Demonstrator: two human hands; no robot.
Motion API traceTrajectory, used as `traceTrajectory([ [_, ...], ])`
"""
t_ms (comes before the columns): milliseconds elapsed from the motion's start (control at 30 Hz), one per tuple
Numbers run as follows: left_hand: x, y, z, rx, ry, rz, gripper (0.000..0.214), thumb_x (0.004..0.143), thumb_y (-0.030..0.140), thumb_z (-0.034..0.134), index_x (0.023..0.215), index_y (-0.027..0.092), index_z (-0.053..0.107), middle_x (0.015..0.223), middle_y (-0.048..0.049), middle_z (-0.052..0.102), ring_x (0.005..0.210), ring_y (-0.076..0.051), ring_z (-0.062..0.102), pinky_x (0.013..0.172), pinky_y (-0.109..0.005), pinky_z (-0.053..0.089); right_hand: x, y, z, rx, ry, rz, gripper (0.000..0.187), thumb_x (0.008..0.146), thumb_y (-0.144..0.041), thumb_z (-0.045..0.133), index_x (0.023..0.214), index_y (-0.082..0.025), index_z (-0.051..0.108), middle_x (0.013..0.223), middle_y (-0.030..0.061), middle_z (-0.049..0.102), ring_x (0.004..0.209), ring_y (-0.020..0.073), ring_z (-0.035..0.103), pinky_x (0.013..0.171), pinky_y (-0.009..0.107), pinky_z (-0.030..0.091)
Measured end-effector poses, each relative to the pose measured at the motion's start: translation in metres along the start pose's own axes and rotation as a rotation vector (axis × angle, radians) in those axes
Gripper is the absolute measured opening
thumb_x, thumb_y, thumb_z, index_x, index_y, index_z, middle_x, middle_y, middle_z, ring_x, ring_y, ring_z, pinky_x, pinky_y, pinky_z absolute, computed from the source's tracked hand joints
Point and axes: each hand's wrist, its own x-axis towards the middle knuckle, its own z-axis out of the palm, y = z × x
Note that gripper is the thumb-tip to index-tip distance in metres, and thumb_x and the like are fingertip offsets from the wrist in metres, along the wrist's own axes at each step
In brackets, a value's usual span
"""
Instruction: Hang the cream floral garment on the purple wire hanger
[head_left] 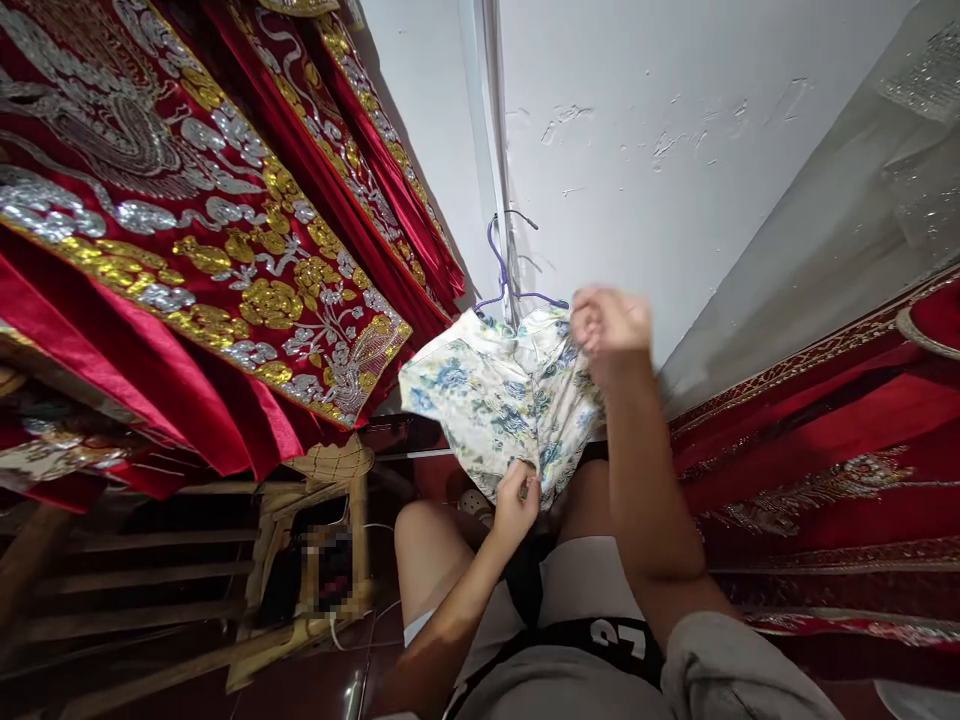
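Note:
A small white garment with a blue and green flower print (495, 400) hangs on a purple wire hanger (504, 270) against the white wall. My left hand (516, 505) pinches the garment's lower hem, fingers closed on the cloth. My right hand (609, 322) is raised at the garment's upper right shoulder, near the hanger, its fingers curled and slightly blurred against the fabric. My knees and grey shorts show below the garment.
Red robes with gold and silver embroidery (187, 230) hang close on the left. More red embroidered cloth (817, 470) and a clear plastic cover (847, 200) fill the right. A woven bamboo stool (315, 540) stands at lower left on the dark floor.

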Motion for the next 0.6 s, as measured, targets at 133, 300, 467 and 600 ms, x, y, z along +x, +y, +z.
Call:
traceTrajectory([
  [133,0.001,0.004,-0.007,0.003,-0.054,-0.058,0.022,0.097,0.026,0.051,0.076,0.02,0.053,0.075,-0.003,0.056,0.07,-0.016,0.053,0.064,-0.026,0.042,0.0,-0.021,-0.01,-0.029,-0.025,-0.147,0.037,0.1,-0.036,0.043,0.068,-0.02,0.051,0.054,-0.0037,0.043,0.044,0.0052,0.041,0.046,0.02,0.027],
  [300,0.0,0.011,-0.002,-0.033,-0.082,-0.088,0.024,0.098,0.031,0.054,0.077,0.021,0.051,0.075,-0.0021,0.055,0.07,-0.016,0.054,0.065,-0.026,0.043,-0.035,0.042,-0.008,-0.471,-0.287,0.133,0.043,0.094,-0.051,0.057,0.065,-0.02,0.055,0.052,-0.0007,0.052,0.044,0.0099,0.039,0.047,0.027,0.029],
  [467,-0.006,0.011,0.007,-0.029,-0.075,-0.054,0.025,0.098,0.03,0.052,0.075,0.021,0.048,0.074,-0.0016,0.052,0.069,-0.016,0.052,0.065,-0.026,0.042,-0.039,0.08,0.001,-0.78,-0.326,0.208,0.035,0.098,-0.048,0.051,0.075,-0.022,0.054,0.064,0.0015,0.063,0.056,0.0158,0.052,0.057,0.029,0.032],
  [600,-0.006,0.012,0.006,-0.008,-0.068,-0.049,0.026,0.098,0.028,0.052,0.074,0.021,0.046,0.073,-0.001,0.05,0.068,-0.016,0.051,0.064,-0.026,0.04,-0.034,0.079,0.009,-0.918,-0.381,0.197,0.033,0.102,-0.039,0.045,0.073,-0.022,0.05,0.07,0.0028,0.065,0.058,0.0159,0.052,0.058,0.029,0.03],
])
